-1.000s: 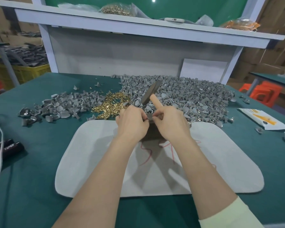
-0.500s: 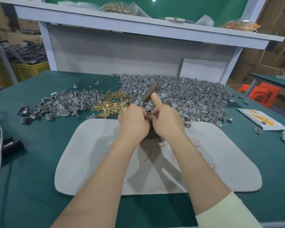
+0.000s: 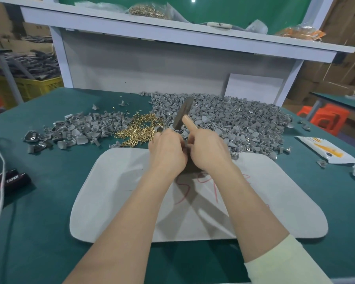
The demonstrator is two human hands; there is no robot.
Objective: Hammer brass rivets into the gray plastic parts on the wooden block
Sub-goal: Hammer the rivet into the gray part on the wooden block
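Two bare forearms reach in from the near edge, and the hands meet knuckle to knuckle over the far edge of a pale mat on the green table. The left hand is curled; what it holds is hidden. The right hand grips a bar, index finger straight along it. The bar is flat, dark and dull, and its long axis slants up and away, slightly right. A dark sliver of the block shows under the hands. Beyond them lies a heap of small shiny brass rivets between a small left pile and a broad right pile of matte gray parts.
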